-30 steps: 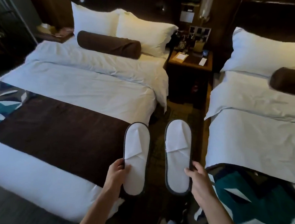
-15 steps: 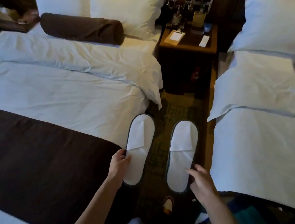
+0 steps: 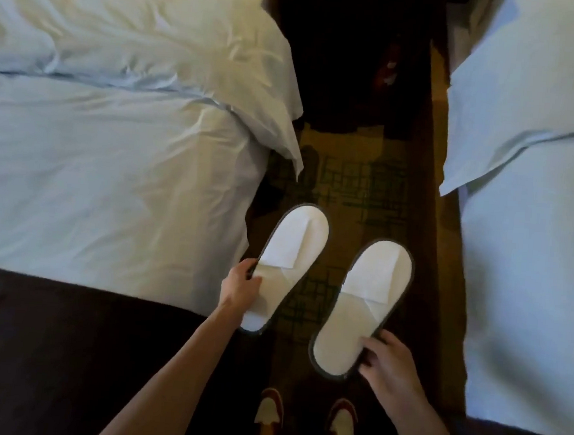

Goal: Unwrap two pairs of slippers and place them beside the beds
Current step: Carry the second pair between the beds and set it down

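Two white slippers held over the carpet aisle between two beds.

Left bed (image 3: 112,155) filling the left of the frame, white sheets above a dark runner; right bed (image 3: 534,237) along the right edge; patterned carpet (image 3: 356,188) down the centre. Left slipper (image 3: 292,262) pinched at its side edge by the left hand (image 3: 239,287), just beside the left bed. Right slipper (image 3: 364,305) gripped near the heel by the right hand (image 3: 387,366). Shoes (image 3: 269,418) at bottom centre.

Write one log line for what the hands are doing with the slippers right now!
left hand: holds left slipper | right hand: holds right slipper | place: above carpet between beds | set down: not yet
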`<state>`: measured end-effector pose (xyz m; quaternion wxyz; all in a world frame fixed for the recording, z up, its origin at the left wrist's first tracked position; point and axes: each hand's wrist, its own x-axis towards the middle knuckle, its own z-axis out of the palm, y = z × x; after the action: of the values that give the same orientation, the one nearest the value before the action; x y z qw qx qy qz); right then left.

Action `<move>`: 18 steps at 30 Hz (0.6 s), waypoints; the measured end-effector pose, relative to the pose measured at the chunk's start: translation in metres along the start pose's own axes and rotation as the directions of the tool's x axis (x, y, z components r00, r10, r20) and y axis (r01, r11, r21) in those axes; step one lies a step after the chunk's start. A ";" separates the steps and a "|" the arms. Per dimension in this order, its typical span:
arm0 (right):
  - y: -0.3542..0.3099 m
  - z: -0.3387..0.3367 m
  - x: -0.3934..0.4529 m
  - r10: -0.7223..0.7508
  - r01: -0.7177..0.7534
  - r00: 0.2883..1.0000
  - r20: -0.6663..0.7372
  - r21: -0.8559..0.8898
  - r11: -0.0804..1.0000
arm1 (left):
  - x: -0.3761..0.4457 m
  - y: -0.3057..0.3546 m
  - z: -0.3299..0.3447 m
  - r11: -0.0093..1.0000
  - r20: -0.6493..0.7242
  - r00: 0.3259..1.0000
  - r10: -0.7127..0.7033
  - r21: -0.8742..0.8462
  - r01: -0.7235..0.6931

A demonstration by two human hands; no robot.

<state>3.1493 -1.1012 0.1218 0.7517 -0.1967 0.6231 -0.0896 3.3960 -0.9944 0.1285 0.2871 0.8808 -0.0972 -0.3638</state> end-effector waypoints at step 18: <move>0.205 0.029 0.353 0.159 -0.205 0.965 0.210 0.219 0.954 | 0.324 -0.204 0.167 0.867 0.065 0.991 0.114 0.481 -0.131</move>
<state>3.2282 -1.0437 -0.2761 0.8308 -0.0540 0.5489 -0.0746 3.5041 -1.0237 -0.2733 0.0787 0.9101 -0.2458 -0.3242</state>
